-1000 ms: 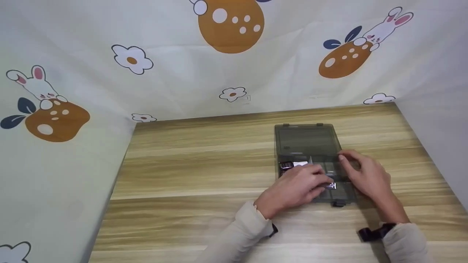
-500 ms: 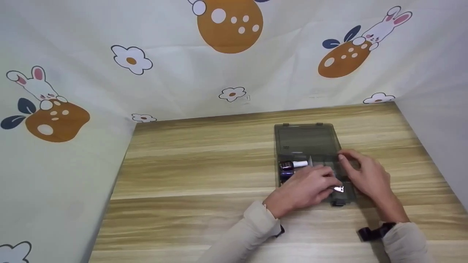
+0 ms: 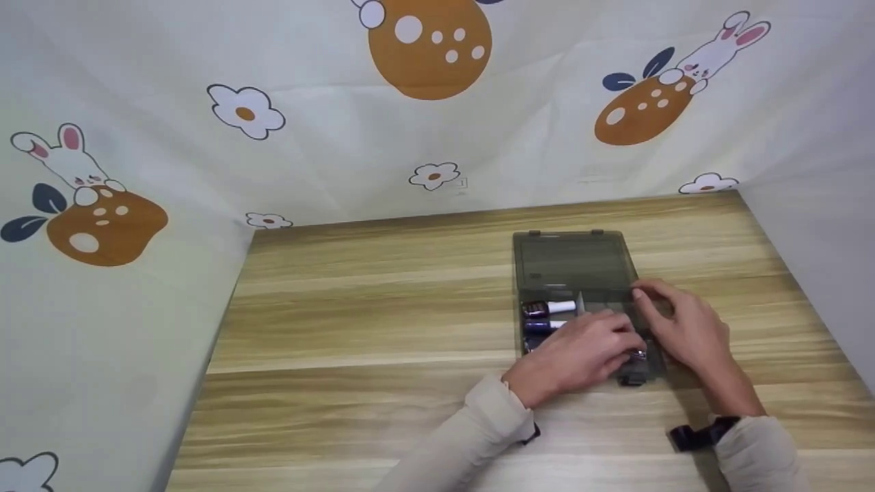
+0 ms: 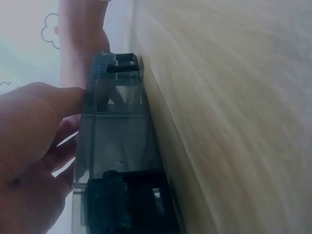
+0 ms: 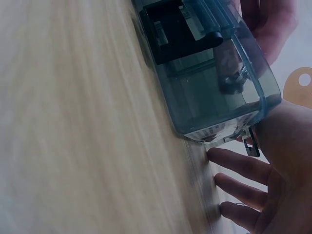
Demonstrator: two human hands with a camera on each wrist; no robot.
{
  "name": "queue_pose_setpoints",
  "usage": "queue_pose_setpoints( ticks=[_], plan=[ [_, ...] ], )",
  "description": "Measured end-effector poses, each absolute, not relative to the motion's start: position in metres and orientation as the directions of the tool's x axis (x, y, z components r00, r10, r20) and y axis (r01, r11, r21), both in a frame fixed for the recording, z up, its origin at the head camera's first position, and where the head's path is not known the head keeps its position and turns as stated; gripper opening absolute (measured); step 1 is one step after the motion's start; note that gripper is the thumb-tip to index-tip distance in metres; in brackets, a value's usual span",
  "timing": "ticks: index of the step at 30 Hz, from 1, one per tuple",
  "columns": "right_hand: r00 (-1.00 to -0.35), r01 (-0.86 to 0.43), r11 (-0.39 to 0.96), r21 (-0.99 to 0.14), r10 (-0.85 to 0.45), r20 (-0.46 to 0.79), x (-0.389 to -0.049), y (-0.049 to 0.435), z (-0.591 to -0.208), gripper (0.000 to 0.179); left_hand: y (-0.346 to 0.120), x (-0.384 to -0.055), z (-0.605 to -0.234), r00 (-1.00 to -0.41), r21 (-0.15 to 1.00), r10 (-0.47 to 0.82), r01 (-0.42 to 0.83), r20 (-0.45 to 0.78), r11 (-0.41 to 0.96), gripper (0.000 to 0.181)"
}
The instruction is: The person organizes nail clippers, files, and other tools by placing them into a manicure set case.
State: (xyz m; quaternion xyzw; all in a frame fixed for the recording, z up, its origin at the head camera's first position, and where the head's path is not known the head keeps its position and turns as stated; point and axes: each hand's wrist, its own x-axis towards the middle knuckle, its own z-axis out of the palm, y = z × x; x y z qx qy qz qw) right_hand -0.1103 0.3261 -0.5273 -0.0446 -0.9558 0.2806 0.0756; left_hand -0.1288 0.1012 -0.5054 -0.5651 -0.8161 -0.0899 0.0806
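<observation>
In the head view a translucent grey compartment box lies with its lid laid back. My left hand reaches into its near right part and pinches a small shiny silver piece, mostly hidden by the fingers. Through the box wall in the right wrist view, this silver piece shows inside a compartment. My right hand rests against the box's right side, thumb and forefinger at the rim, the other fingers extended to the table. A dark nail polish bottle and a blue nail polish bottle lie at the left.
Another dark item lies below the blue bottle, half covered by my left hand. A black latch sits on the box's front edge. Patterned cloth encloses the wooden table at the back and sides.
My left hand has shifted right and slightly toward the front of the box with the silver piece, uncovering more of the bottles at left. My right hand stays in place.
</observation>
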Motion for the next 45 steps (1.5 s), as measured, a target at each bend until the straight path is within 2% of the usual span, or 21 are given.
queue_pose_setpoints(
  ticks=[9,16,26,33,45],
  plan=[
    [-0.984,0.029,0.834,-0.551,0.122,0.132,-0.110,0.326,-0.528,0.042,0.105,-0.130,-0.505,-0.359,0.108,0.914,0.933,0.191,0.344,0.019],
    [-0.982,0.028,0.835,-0.550,0.125,0.140,-0.109,0.325,-0.527,0.042,0.106,-0.126,-0.504,-0.377,0.081,0.907,0.926,0.188,0.368,0.014],
    [-0.981,0.026,0.838,-0.545,0.126,0.146,-0.111,0.324,-0.528,0.041,0.105,-0.125,-0.502,-0.397,0.107,0.892,0.918,0.216,0.382,0.014],
    [-0.984,0.035,0.838,-0.544,0.124,0.127,-0.111,0.323,-0.528,0.042,0.097,-0.126,-0.498,-0.380,0.120,0.887,0.925,0.261,0.361,0.020],
    [-0.986,0.041,0.838,-0.544,0.123,0.115,-0.110,0.326,-0.528,0.044,0.072,-0.133,-0.487,-0.406,0.123,0.850,0.914,0.336,0.388,0.014]
  ],
)
